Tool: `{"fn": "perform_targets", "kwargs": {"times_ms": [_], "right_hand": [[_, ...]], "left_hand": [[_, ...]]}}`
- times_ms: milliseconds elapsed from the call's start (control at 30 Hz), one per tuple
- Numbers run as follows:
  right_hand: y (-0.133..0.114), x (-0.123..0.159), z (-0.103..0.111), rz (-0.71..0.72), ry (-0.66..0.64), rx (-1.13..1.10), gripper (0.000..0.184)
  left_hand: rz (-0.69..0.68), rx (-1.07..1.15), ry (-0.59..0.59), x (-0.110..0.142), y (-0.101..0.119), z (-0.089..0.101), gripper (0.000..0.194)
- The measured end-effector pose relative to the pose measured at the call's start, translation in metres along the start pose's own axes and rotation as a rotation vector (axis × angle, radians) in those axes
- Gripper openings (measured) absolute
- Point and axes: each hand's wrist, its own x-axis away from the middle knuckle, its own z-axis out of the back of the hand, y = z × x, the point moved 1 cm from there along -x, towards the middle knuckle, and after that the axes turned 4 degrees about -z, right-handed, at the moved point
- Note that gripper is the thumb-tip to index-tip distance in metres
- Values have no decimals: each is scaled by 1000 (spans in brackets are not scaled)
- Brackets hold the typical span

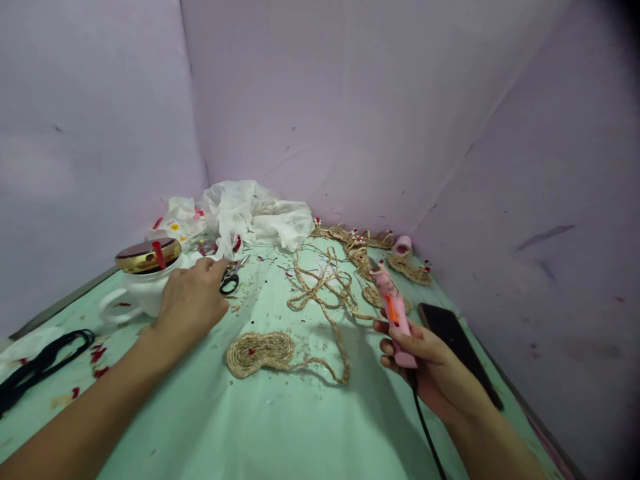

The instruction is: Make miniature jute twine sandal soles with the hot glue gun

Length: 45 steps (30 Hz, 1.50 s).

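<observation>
My right hand (425,360) is wrapped round a pink hot glue gun (393,313) with an orange trigger and a black cord, its nozzle pointing up and away. My left hand (195,297) is palm down beside a white mug (150,290), near black-handled scissors (231,280); its fingertips are hidden behind the knuckles. In front lies a flat coil of braided straw cord (260,353), shaped like a small sole, with a red speck on it. Its loose tail runs to a tangle of the same cord (320,287).
White plastic bags (255,213) are heaped at the back wall. Finished-looking braided pieces (357,253) with red and white bits lie back right, by a pink roll (403,245). A dark phone (457,347) is right of my hand; black cord (37,367) lies left. A gold-rimmed lid (145,257) tops the mug.
</observation>
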Motion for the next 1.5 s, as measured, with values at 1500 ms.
{"fn": "perform_targets", "kwargs": {"times_ms": [1500], "right_hand": [[34, -7, 8, 469, -189, 854, 26]], "left_hand": [[-234, 836, -133, 25, 40, -26, 38]]}}
